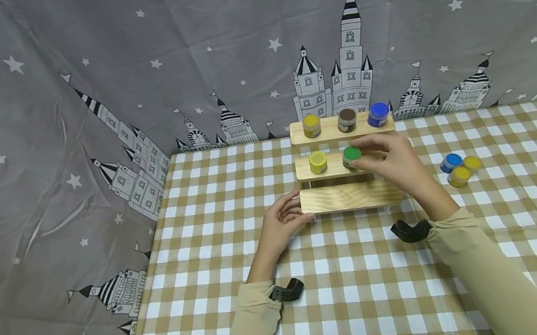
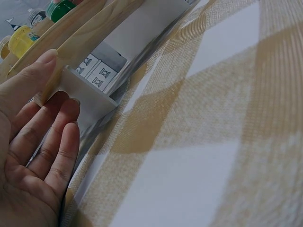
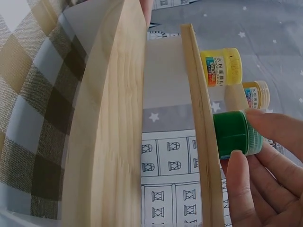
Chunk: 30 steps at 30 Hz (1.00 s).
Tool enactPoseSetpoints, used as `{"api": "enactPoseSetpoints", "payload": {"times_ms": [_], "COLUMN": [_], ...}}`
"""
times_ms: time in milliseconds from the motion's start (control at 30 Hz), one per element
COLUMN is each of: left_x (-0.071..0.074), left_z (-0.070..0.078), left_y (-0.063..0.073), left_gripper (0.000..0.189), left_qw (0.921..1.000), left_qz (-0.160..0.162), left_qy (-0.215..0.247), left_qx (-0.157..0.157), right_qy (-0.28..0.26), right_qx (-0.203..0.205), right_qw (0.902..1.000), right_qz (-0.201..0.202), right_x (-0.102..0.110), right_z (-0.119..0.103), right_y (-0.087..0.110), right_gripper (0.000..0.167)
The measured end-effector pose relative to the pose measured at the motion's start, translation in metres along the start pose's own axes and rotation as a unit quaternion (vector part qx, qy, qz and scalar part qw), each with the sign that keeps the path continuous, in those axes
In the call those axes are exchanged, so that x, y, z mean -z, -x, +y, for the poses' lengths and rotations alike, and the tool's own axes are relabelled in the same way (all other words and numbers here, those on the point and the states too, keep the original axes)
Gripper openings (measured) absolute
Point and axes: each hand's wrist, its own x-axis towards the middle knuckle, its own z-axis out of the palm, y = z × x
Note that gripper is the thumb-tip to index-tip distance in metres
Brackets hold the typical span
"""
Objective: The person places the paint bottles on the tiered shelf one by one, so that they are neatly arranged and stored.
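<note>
A three-tier wooden display stand (image 1: 350, 196) with white side supports stands near the back of the table. My left hand (image 1: 280, 226) grips the left end of its lowest board, the thumb (image 2: 40, 71) on the wood and the fingers curled by the white support (image 2: 90, 92). My right hand (image 1: 398, 162) pinches a green paint jar (image 3: 232, 134) by its lid between thumb and fingers, at the middle board. Left of it on that board is a yellow paint jar (image 1: 318, 162). The top board carries a darker yellow jar (image 1: 312, 125), a brown jar (image 1: 347, 120) and a blue-violet jar (image 1: 378, 114).
Right of the stand, a blue jar (image 1: 451, 162) and two yellow jars (image 1: 459, 177) sit close together on the checked tablecloth (image 1: 356, 307). A grey curtain (image 1: 203, 30) printed with castles and stars hangs behind the table and along its left side.
</note>
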Motion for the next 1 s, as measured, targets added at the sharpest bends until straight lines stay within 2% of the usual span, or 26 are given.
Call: {"api": "enactPoseSetpoints", "payload": {"times_ms": [500,700,1000], "left_x": [0.0,0.0,0.0], "left_z": [-0.001,0.0,-0.001], "left_y": [0.0,0.0,0.0], "left_gripper": [0.067,0.067,0.067], "left_qw": [1.0,1.0,1.0], "left_qz": [0.0,0.001,0.001], "left_qy": [-0.002,-0.001,-0.005], "left_qx": [-0.002,-0.002,-0.003], "right_qy": [-0.004,-0.001,0.022], "right_qx": [0.003,-0.015,-0.003], "right_qw": [1.0,0.9998,0.9994], "right_qz": [0.002,0.012,0.028], "right_x": [0.002,0.007,0.019], "right_z": [0.003,0.0,-0.001], "right_y": [0.004,0.01,0.018], "right_gripper": [0.044,0.042,0.041]}}
